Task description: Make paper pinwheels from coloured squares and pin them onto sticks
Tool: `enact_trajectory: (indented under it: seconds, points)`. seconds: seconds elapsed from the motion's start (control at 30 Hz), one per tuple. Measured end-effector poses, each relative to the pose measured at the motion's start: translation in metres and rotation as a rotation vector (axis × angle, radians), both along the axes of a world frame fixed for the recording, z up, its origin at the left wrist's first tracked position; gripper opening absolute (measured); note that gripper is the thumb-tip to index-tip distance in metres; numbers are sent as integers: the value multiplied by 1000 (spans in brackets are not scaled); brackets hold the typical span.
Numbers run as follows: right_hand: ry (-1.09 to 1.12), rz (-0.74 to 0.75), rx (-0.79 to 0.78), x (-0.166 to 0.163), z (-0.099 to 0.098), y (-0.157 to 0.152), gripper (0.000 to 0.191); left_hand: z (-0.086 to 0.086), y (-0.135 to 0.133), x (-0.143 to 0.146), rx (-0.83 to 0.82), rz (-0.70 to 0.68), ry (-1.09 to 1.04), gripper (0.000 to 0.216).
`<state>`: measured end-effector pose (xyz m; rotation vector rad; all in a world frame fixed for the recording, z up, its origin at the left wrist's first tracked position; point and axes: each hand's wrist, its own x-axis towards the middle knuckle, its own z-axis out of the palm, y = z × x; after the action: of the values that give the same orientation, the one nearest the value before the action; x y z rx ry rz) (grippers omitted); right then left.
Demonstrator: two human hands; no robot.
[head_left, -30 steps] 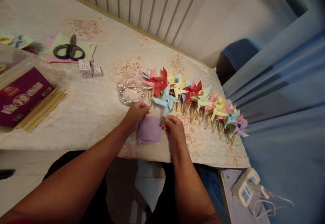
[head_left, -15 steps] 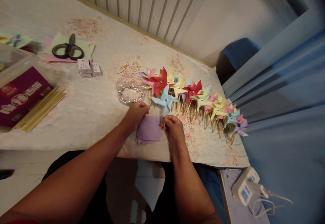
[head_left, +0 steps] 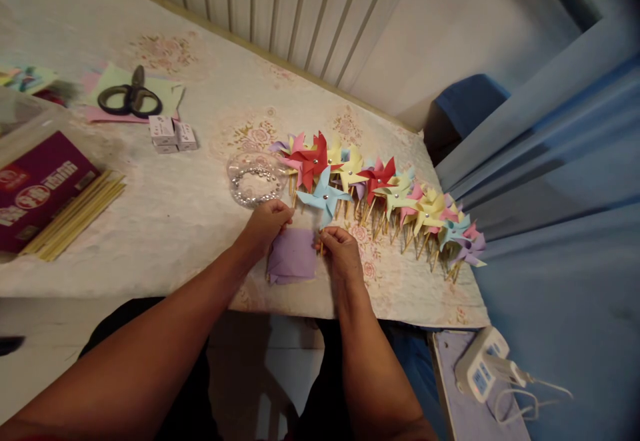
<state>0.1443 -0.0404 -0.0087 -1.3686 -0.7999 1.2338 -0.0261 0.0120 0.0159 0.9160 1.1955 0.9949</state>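
Observation:
A light blue paper pinwheel [head_left: 326, 196] with a silver pin at its centre lies at the near left end of a row of pinwheels. Its wooden stick is pinched in the fingers of my right hand [head_left: 343, 249]. My left hand [head_left: 269, 224] is closed, fingertips together near the sticks of the leftmost pinwheels; what it holds, if anything, is hidden. Between my hands lies a stack of purple paper squares [head_left: 293, 256]. Just beyond my left hand sits a clear round dish [head_left: 255, 180] holding shiny silver pins.
Rows of colourful pinwheels [head_left: 395, 194] stretch right. To the left are black scissors [head_left: 131, 100] on coloured paper, small white boxes [head_left: 170, 134], wooden sticks [head_left: 75, 218] and a plastic bin [head_left: 47, 121]. A power strip [head_left: 483, 364] lies beyond the table's right corner.
The whole view has shifted slightly, with things a little further left. Both hands keep the same positions relative to the blue pinwheel and purple paper.

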Motion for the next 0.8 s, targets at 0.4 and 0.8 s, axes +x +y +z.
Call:
enact_trajectory:
  seconds: [0.4, 0.8]
  points:
    - [13, -69, 69, -3, -15, -2, 19, -14, -15, -17, 231, 155, 409, 16]
    - [-264, -114, 88, 18, -16, -48, 22, -44, -63, -76, 517, 69, 1278, 20]
